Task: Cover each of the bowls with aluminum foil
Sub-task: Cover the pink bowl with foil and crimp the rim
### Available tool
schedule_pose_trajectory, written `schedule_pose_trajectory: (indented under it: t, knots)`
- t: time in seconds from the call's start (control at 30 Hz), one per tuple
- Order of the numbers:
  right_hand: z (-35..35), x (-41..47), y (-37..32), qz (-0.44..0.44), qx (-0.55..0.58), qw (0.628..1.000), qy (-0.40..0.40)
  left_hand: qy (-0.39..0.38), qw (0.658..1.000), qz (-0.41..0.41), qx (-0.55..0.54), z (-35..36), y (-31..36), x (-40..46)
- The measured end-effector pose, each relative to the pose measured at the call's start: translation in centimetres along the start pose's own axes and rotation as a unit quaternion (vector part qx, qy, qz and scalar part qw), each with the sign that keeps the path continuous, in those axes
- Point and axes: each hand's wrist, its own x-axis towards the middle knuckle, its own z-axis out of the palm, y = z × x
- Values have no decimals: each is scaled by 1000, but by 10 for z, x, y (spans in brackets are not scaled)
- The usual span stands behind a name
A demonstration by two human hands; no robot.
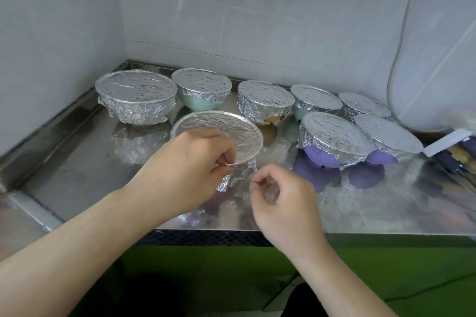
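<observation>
Foil-covered bowls stand across the back half of the shiny steel counter [77,162], eight in all, each capped with crinkled aluminium sheet pulled taut over its rim and folded down the side. The largest fully wrapped bowl [136,96] sits nearest the back left corner; a pale green bowl [201,91] is just beside it, and a yellowish bowl [265,101] and another green bowl [315,100] follow along the back edge. Two purple bowls [334,139] [387,137] sit in a second row toward the right edge, with one more wrapped bowl [363,107] behind them.

The bowl being worked [219,131] stands in front of the row, near the middle of the counter, pulled forward probably so both hands can reach round it. The left hand [188,165] pinches the foil skirt just under the near rim, fingers curled on a fold, seemingly pressing it tight against the wall so the cover grips. A loose crumpled flap [238,175] hangs below that pinch and looks unfinished.

The right hand [280,195] hovers apart from the bowl near the front edge, fingers loosely curled and holding nothing, likely ready to tuck that flap.

With every other bowl already sealed, the task seems almost complete.
</observation>
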Motion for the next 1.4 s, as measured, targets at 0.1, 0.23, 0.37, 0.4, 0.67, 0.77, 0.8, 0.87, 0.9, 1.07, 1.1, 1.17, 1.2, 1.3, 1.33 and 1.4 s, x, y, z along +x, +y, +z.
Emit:
schedule_pose_trajectory:
  t: [0.1,0.23,0.37,0.4,0.67,0.77,0.8,0.87,0.9,1.07,1.1,1.17,1.2,1.3,1.33,1.4]
  knots:
    - [12,-4,-5,68,32,997,2,4,1000,5,0,1,1,-1]
    - [20,1,-9,123,67,990,-21,-1,1000,6,0,2,2,-1]
    - [25,7,-7,134,112,984,-37,-6,1000,0,4,1,0,0]
    - [25,10,-6,128,119,984,-39,-6,1000,-2,6,1,0,0]
    - [19,27,6,96,186,975,-79,22,999,-42,21,6,-1,1]
    - [23,29,12,95,174,975,-99,26,998,-45,24,12,1,-1]
    - [24,30,14,95,184,973,-101,27,998,-45,27,14,1,-2]
    - [25,31,19,92,197,971,-101,30,998,-46,29,15,2,-3]
    - [24,30,20,87,195,972,-100,31,998,-46,30,16,3,-3]
    - [26,28,24,51,163,982,-76,40,997,-49,40,18,5,-4]
    - [28,29,26,42,148,986,-67,40,997,-49,42,18,5,-4]
    - [33,29,32,21,127,991,-36,41,997,-47,44,17,4,-5]
    - [35,29,35,14,124,992,-25,41,997,-46,44,17,4,-5]
    - [34,30,38,8,127,991,-33,38,998,-45,37,18,4,-5]
    - [32,31,37,9,125,991,-45,37,998,-45,35,18,4,-5]
    - [31,34,36,33,120,990,-67,36,998,-48,30,18,4,-5]
